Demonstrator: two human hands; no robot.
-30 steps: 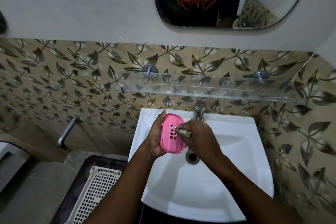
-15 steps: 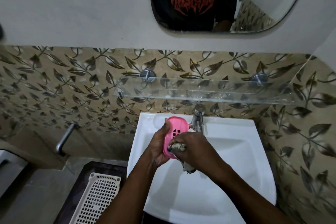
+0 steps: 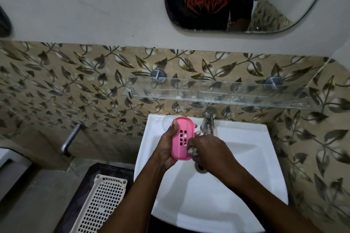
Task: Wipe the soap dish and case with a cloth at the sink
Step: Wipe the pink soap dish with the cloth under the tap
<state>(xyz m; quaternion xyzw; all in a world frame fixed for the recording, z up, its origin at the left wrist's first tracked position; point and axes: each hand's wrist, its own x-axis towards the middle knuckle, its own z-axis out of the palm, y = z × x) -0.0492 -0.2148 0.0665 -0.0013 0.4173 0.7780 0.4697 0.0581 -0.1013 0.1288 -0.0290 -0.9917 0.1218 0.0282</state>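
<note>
White sink [image 3: 246, 157] under glass shelf [image 3: 217, 92], leaf-tiled wall. Left hand [image 3: 166, 147] grips pink dish [image 3: 182, 138] above the basin; right hand [image 3: 210, 151], curled, presses cloth [image 3: 193, 151] against dish's lower edge.

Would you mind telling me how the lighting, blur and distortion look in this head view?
Head view: dim, uneven light; wide-angle bending curves the glass shelf and mirror; the cloth in the right hand is small and soft; the pink soap dish stays legible.
</note>
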